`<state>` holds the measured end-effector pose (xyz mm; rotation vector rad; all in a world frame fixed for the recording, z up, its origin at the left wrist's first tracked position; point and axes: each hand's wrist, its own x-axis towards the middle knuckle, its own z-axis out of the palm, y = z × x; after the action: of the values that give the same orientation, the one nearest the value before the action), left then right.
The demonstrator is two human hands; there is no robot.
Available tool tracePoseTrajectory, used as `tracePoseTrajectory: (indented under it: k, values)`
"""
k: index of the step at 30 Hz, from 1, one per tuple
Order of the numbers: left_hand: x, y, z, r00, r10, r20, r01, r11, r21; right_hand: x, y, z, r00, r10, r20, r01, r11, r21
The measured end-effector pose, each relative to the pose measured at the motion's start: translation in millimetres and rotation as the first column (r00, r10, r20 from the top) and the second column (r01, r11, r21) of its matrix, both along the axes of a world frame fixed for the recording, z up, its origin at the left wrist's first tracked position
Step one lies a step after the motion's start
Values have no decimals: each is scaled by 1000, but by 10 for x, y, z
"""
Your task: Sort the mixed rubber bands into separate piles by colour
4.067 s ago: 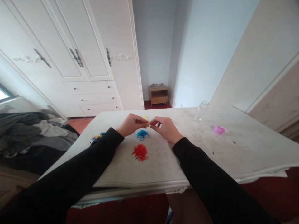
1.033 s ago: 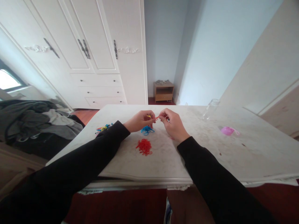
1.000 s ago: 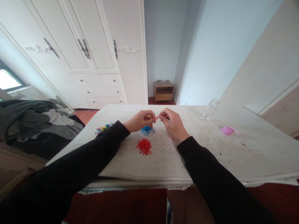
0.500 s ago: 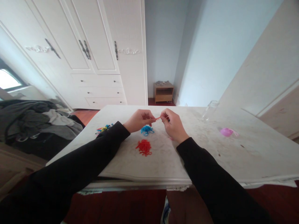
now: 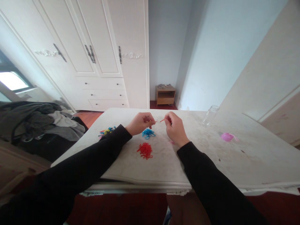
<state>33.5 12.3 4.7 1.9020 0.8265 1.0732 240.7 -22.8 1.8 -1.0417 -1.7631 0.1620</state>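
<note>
Above the middle of the table, my right hand (image 5: 175, 128) is closed in a pinch on a thin red rubber band (image 5: 162, 120), whose end points left. Facing it, my left hand (image 5: 141, 122) pinches something slim and pale at its fingertips, too small to make out. A narrow gap separates the two. Below my left hand lies a small heap of blue bands (image 5: 148, 133). Closer to me is a pile of red bands (image 5: 145, 150). A multicoloured bunch (image 5: 107, 131) is partly covered by my left sleeve. Something pink (image 5: 172, 142) shows beside my right wrist.
The white table (image 5: 201, 162) carries a clear glass jar (image 5: 210, 115) at the back right and a pink balloon (image 5: 227, 137) nearer me. Dark and grey clothes (image 5: 47, 122) are heaped at the left. A white wardrobe (image 5: 100, 37) and a small wooden cabinet (image 5: 165, 95) stand beyond.
The red strand that spanned both hands' fingertips now shows only at my right hand, with a gap opened between the hands. The view has tilted slightly up and left.
</note>
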Motion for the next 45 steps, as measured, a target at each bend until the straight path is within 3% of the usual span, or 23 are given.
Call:
tracePoseTrajectory:
  k: [3,5,9,14,18,21,23,28,30,33,35,45]
  values:
    - [-43,46,-23,999,51,-5,-51,999,-15,59,29,4,991,-101,-92,104,994,30]
    - [-62,72,-35,996,93,2,-93,996,-19,79,32,8,990,-95,-108,98,995,26]
    - [-53,83,-44,993,113,23,-112,994,-16,29,-24,33,984,172,-37,-176,977,-123]
    - [-22,61,-43,995,97,34,-97,995,-2,-68,-116,39,858,510,-61,-493,786,-372]
    - [-26,47,-18,997,69,22,-69,998,14,-125,-153,-12,764,634,-122,-606,639,-474]
    - [-51,28,19,1000,-17,-16,17,999,28,-158,-175,-40,723,677,-138,-634,570,-522]
    - [-81,9,56,996,-70,-48,72,997,40,-162,-192,-31,744,655,-134,-615,593,-520]
    - [-174,-62,183,969,-181,-166,195,978,76,-100,-209,62,905,388,-173,-424,848,-317]
    - [-191,-96,219,906,-305,-293,327,945,25,-72,-201,83,935,291,-201,-338,904,-261]
    - [-175,-140,226,759,-482,-437,489,866,-106,-55,-191,80,950,261,-171,-298,922,-246]
    - [-153,-158,212,715,-528,-459,523,839,-149,-58,-191,70,950,277,-143,-305,919,-249]
    - [-155,-156,236,781,-491,-386,438,871,-222,-59,-188,70,963,266,-48,-270,934,-233]
